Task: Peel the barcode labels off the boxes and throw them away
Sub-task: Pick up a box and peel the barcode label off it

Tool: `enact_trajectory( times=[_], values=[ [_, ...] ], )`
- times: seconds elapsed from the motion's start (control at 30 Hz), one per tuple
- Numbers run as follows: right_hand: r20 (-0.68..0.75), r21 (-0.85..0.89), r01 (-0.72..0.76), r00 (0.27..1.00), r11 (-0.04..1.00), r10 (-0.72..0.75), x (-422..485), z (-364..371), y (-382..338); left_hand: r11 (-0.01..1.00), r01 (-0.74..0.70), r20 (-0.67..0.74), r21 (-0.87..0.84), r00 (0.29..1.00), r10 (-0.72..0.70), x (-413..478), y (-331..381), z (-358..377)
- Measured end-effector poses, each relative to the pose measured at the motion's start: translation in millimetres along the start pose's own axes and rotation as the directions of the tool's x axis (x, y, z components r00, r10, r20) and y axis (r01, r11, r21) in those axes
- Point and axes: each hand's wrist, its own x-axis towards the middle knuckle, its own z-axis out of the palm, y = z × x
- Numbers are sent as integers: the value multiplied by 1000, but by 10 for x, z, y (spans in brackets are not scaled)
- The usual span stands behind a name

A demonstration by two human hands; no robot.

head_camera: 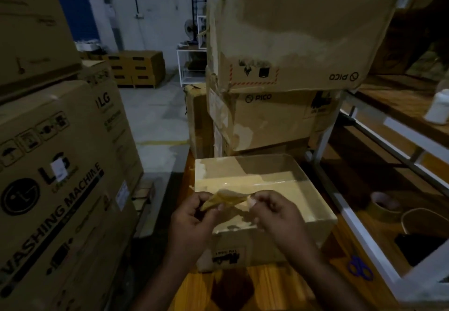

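Note:
A small cardboard box taped along its top sits on the wooden table in front of me. Above its near edge both hands hold a peeled, crumpled strip of label. My left hand pinches the strip's left end, and my right hand pinches its right end between thumb and fingers. The strip is yellowish-brown and folded on itself; no barcode print shows on it. Torn pale patches mark the box top near my hands.
Two stacked PICO boxes rise behind the small box. Large LG washing machine cartons with white stickers stand at the left. On the right are a white metal frame, a tape roll, blue scissors and a white bottle.

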Motion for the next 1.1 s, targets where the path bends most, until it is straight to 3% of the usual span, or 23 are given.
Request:
enact_trajectory(
  times=[0.03,0.1,0.2,0.27,0.4,0.5,0.63,0.77,0.83,1.0,1.1],
  values=[
    [73,208,-118,992,971,105,-9,-24,-80,999,-43,7,27,999,43,-21,3,-35],
    [243,369,-280,949,886,199,-37,-7,-182,983,-152,11,99,988,151,-81,28,-79],
    [312,375,-308,930,874,193,-51,158,-236,935,-272,28,227,961,273,-188,37,-173],
    [338,344,-286,926,895,166,-13,253,-239,913,-279,23,298,958,285,-286,44,-281],
    [475,220,-216,875,951,89,-1,439,-291,925,-194,-73,328,971,229,-634,222,-505],
    [585,190,-188,810,963,43,-130,637,-296,968,-75,-140,239,984,110,-1019,369,-645],
    [753,154,-194,658,969,12,-478,930,-237,949,49,-323,311,945,57,-1686,514,-795],
    [862,84,-231,504,969,45,-953,1254,-125,738,163,-416,655,893,173,-2313,733,-812],
    [900,40,-282,427,959,87,-1184,1373,-105,689,196,-451,697,868,209,-2625,828,-825],
    [980,-120,-368,102,922,168,-1748,1630,-223,583,296,-558,757,757,340,-3233,1074,-968],
    [988,-102,-383,70,918,139,-2068,1859,-322,553,357,-589,753,741,322,-3550,1213,-1141]
  ],
)
